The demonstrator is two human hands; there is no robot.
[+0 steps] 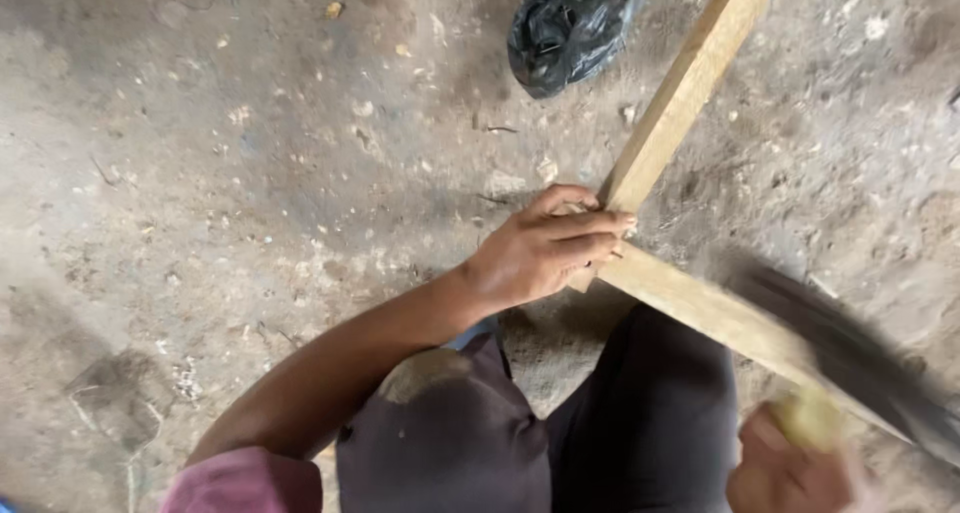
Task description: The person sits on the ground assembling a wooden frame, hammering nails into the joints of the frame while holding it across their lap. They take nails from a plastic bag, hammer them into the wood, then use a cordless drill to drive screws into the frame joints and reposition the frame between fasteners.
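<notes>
While the left hand (545, 248) clamps two wooden battens (680, 103) at their crossing on the floor (200, 173), the right hand (790, 468) grips a blurred hammer (850, 358).
Battens judged stiff, light, rough; best held beside the joint.

- A crumpled black plastic bag (570, 25) lies on the dusty floor (250, 153) at the top of the view, glossy and bunched into a rounded lump.
- No labels, signs or screens show.

Right hand (790, 473) and its dark tool (850, 358) are motion-blurred, cut off.
</notes>
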